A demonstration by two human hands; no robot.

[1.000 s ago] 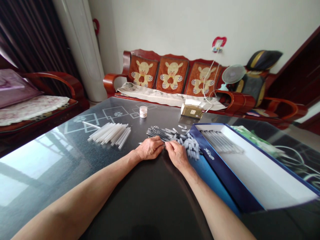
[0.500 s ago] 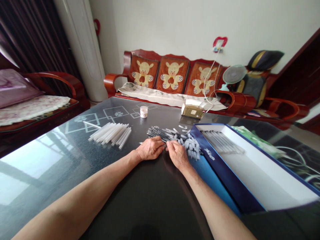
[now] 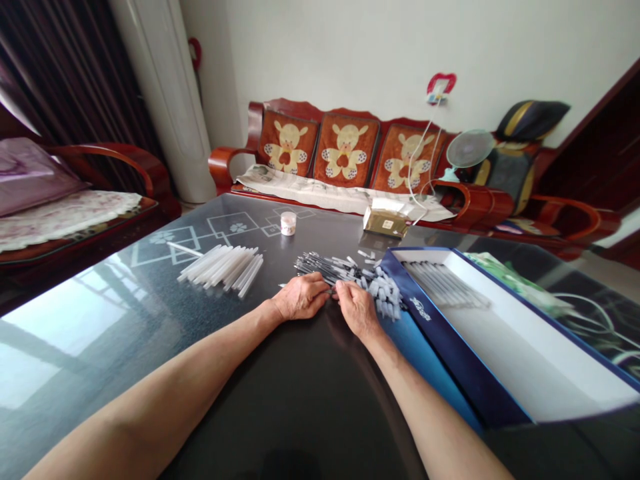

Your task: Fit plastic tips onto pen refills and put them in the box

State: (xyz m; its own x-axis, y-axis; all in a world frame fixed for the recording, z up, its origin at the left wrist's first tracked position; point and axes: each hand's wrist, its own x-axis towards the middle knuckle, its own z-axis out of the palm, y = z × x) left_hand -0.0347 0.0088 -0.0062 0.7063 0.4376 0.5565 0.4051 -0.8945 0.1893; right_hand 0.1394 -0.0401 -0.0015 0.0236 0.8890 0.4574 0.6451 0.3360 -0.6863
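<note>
My left hand (image 3: 303,297) is closed around a slim pen (image 3: 282,286), whose pale end pokes out on the left; the rest is hidden in the fist. Close beside it, the fingers of my right hand (image 3: 356,307) pinch the pen's other end, where a small dark length shows between the hands. Just beyond my fingers lies a heap of dark pen refills (image 3: 320,264). A pile of frosted white pen caps (image 3: 386,291) sits to the right of my right hand. White pen barrels (image 3: 223,268) lie in a loose bundle on the left.
On the right stands a blue-edged box (image 3: 500,347) with a row of pens (image 3: 445,283) at its far end. A small round tub (image 3: 288,224) and a tissue pack (image 3: 386,222) stand farther back on the dark glossy table (image 3: 280,413). Beyond is a wooden sofa (image 3: 345,150).
My right hand has shifted very slightly to the right, with a little more of the dark length showing between the hands. My left hand stays in place.
</note>
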